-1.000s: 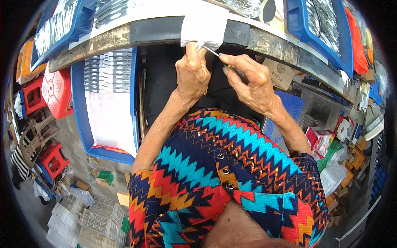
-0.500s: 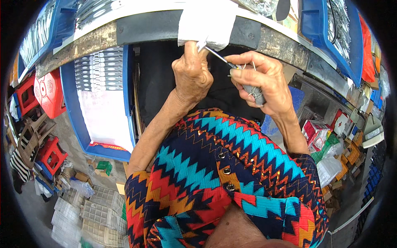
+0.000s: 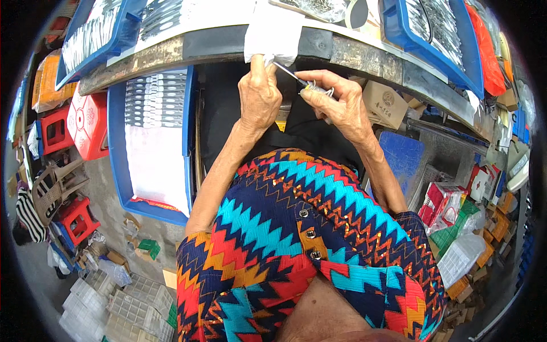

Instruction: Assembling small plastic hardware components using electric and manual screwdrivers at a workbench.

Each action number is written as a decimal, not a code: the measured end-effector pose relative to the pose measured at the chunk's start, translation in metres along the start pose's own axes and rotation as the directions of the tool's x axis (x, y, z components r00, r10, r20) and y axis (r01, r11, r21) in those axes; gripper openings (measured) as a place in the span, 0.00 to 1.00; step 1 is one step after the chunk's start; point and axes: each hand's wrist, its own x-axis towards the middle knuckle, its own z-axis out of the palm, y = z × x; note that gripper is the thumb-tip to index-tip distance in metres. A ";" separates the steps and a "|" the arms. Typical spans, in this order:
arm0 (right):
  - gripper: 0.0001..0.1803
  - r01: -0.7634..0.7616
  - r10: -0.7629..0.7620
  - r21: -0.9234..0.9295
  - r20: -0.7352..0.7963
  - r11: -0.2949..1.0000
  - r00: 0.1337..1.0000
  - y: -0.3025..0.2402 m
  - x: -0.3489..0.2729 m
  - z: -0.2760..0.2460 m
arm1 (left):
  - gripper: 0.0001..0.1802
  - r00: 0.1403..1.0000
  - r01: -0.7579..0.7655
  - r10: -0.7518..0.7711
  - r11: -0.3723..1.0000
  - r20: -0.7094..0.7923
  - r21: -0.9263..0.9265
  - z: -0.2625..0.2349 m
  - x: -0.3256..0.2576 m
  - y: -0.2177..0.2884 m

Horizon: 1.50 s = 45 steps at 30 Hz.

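Two hands at the bench [image 3: 364, 60] edge, slim tool to white cloth.
Cloth [image 3: 274, 34] draped over the front edge; left hand [image 3: 259, 96] touches its hanging hem, fingers curled, cannot tell whether its grip is pinched together. Right hand [image 3: 337, 102] has its grip clamped on the handle of the metal-shafted tool [image 3: 289, 73], shaft slanting up-left, tip end near the left fingertips and hem. Blue tray [image 3: 117, 154] of dark-and-white pieces below the bench, left; another blue tray [image 3: 405, 40] on top, right.

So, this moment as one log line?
left hand: at white cloth | right hand: grips thin-shafted tool | cloth: over bench edge
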 end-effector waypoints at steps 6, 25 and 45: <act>0.15 -0.010 0.010 0.077 0.003 0.997 1.000 0.005 -0.002 0.002 | 0.07 1.000 0.028 -0.028 0.999 -0.005 -0.018 0.000 -0.002 0.002; 0.15 0.052 -0.053 -0.057 -0.003 0.997 0.999 0.008 0.002 0.004 | 0.09 1.000 0.029 -0.030 0.999 -0.009 -0.026 -0.001 0.000 0.002; 0.20 0.476 -0.560 -0.876 0.356 0.080 0.748 -0.018 0.004 0.003 | 0.07 1.000 0.003 -0.004 1.000 0.026 0.031 -0.004 0.002 0.008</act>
